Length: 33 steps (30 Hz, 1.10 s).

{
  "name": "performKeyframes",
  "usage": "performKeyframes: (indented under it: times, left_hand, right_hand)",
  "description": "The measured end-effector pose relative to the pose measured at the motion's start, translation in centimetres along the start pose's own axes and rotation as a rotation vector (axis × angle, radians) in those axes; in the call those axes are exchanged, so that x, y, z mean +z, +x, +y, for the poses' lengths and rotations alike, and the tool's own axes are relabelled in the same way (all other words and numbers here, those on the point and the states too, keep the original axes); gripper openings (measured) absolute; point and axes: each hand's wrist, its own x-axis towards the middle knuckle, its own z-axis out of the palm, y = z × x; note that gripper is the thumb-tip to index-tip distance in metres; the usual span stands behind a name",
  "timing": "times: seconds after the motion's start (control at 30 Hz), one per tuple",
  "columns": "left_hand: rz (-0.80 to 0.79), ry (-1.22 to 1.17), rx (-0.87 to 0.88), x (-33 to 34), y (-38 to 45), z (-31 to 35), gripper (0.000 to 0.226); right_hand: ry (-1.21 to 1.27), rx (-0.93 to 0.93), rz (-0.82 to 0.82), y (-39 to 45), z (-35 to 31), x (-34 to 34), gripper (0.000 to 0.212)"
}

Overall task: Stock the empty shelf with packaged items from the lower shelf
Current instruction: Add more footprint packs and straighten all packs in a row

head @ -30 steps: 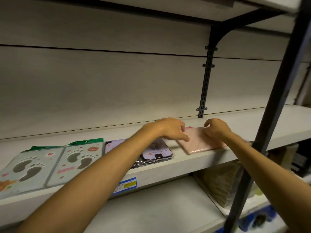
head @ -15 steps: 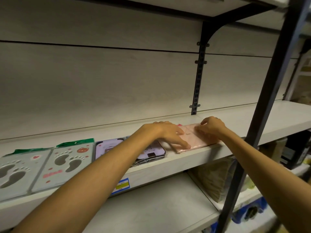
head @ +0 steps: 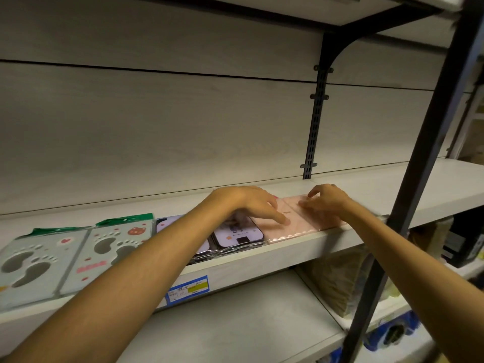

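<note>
Left hand (head: 258, 203) is slid nearer along flat pink plastic-wrapped packets (head: 301, 221); right hand (head: 326, 201) stays pressing, fingers of both relaxed, gripping nothing. Placement step; next, packets squared against purple packs (head: 238, 231).

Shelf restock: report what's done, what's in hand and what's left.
Done: two footprint packs and the purple packs lie flat along the shelf. In hand: the left hand and right hand rest their fingers on the pink packs, apparently squaring them at the front edge. Left: the shelf's right stretch is bare, and wrapped stock sits on the lower shelf.
</note>
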Motion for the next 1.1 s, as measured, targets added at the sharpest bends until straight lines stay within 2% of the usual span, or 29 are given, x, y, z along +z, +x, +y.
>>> performKeyframes:
  times: [0.07,0.13,0.2,0.37,0.5,0.7,0.8,0.87,1.0,1.1]
  left_hand:
    - [0.144,0.031,-0.012,0.2,0.4,-0.4,0.066]
    - [0.25,0.023,-0.059,0.8,0.7,-0.8,0.069]
    - [0.243,-0.002,-0.109,1.5,0.9,-1.2,0.08]
    - [0.196,0.042,-0.097,2.3,1.6,-1.9,0.072]
    - [0.223,0.061,-0.097,2.4,1.7,-1.7,0.068]
    - [0.195,0.064,-0.106,2.0,1.3,-1.5,0.068]
    - [0.271,0.037,-0.061,1.9,1.1,-0.6,0.077]
    - [0.265,0.04,-0.023,2.3,0.8,0.2,0.082]
    - [0.197,0.112,0.015,2.7,0.1,1.3,0.072]
    - [0.193,0.115,0.006,2.4,-0.5,1.6,0.072]
  right_hand:
    - [0.015,0.009,-0.009,0.1,-0.2,-0.1,0.052]
    - [-0.007,-0.022,0.006,-0.1,-0.6,0.2,0.057]
    - [-0.016,-0.087,-0.005,0.2,-0.5,0.8,0.065]
    - [-0.089,-0.101,-0.123,0.3,-0.6,1.5,0.071]
    - [-0.1,-0.123,-0.112,-0.3,-0.5,1.6,0.06]
    - [-0.097,-0.143,-0.112,-0.5,-0.3,1.6,0.064]
    - [-0.052,-0.138,-0.108,-0.6,-0.3,1.5,0.085]
    - [-0.04,-0.154,-0.083,-0.5,-0.2,1.7,0.099]
    - [-0.14,-0.19,-0.11,-1.8,-0.4,2.2,0.07]
    - [-0.142,-0.207,-0.123,-1.4,-0.3,2.1,0.07]
